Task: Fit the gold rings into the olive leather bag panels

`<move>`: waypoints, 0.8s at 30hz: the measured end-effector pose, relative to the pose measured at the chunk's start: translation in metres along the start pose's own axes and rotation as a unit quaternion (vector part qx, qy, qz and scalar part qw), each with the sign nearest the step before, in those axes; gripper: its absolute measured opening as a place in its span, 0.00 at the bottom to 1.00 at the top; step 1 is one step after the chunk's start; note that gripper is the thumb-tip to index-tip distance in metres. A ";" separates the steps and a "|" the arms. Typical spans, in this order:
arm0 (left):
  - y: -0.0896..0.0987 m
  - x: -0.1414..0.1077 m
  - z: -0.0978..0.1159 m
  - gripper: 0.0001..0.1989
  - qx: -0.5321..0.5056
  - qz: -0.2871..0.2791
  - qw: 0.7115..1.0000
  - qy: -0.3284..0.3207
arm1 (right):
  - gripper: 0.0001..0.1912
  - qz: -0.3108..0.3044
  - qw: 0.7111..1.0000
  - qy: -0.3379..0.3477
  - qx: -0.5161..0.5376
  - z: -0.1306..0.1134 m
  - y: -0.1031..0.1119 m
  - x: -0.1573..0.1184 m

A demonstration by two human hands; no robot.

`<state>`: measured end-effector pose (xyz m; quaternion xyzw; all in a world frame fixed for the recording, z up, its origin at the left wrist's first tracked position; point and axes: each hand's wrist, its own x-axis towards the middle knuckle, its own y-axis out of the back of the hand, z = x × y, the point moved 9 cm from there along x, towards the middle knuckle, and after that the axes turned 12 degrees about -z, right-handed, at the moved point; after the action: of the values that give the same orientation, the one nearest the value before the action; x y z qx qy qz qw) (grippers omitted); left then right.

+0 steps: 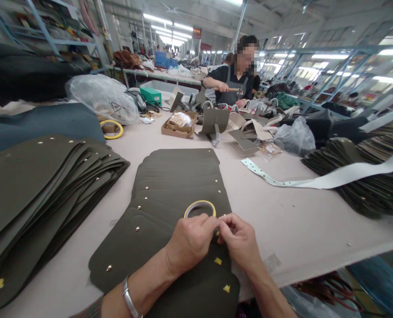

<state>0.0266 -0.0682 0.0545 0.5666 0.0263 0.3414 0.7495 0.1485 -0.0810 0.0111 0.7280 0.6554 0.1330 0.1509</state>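
Both hands meet over a fanned stack of dark olive panels (pixel 173 176) with small gold rivets along their edges. In my left hand (pixel 193 240), closed with a silver bangle at its wrist, is a roll of yellow tape (pixel 200 202) whose ring stands up beyond the knuckles. My right hand (pixel 239 236) is closed in a pinch right beside the left fingertips. A bit of yellow shows under these fingers, but whether they grip the tape's end is hidden. Below the hands, small yellow tape pieces (pixel 218 261) stick to the panels.
More olive panels (pixel 44 176) are piled at left, and another stack (pixel 375 176) lies at right under a white strip (pixel 335 176). Farther back are a second tape roll (pixel 122 130), a cardboard box (pixel 179 130) and plastic bags. Across the table a person (pixel 232 81) holds a hammer.
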 end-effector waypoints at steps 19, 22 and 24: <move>-0.034 0.008 -0.028 0.06 0.107 -0.147 0.979 0.096 | 0.11 -0.093 0.964 -0.048 -0.246 0.018 0.021 0.034; -0.035 0.008 -0.028 0.05 0.110 -0.147 0.979 0.092 | 0.09 -0.084 0.962 -0.038 -0.255 0.019 0.024 0.035; -0.035 0.008 -0.028 0.05 0.108 -0.143 0.980 0.092 | 0.12 -0.066 0.968 -0.047 -0.239 0.023 0.031 0.032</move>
<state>0.0373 -0.0451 0.0171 0.6008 0.2122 0.2766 0.7194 0.1895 -0.0530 0.0021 0.6315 0.6433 0.2415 0.3592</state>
